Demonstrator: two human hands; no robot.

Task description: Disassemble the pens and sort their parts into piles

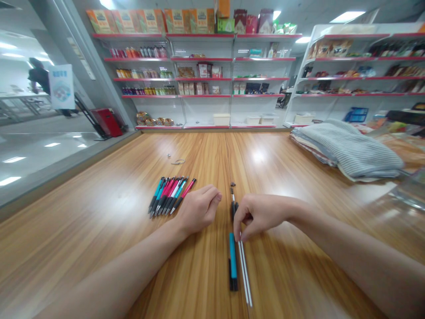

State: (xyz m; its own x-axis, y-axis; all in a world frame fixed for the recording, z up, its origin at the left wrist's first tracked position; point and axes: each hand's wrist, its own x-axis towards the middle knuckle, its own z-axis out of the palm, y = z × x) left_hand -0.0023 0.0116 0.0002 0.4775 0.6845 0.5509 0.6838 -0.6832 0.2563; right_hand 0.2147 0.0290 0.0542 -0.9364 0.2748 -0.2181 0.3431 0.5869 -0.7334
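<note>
Hands apart. Right hand (262,216) pinching two white refills (245,272) at their top ends, lower centre, just beside a teal pen barrel (233,261). Left hand (199,209) loosely curled, just right of a pen pile (169,196) on the wooden table (99,230).

Bright, even light comes from ceiling panels (347,17) above and beyond the desk (99,248), leaving a pale glare (259,155) on its varnish. A soft shadow lies under the right forearm (358,261). The floor (33,155) left of the desk mirrors the lights. Wide-angle distortion bends the shelving (348,79) right of the desk, and the nearest wood smears slightly.
</note>
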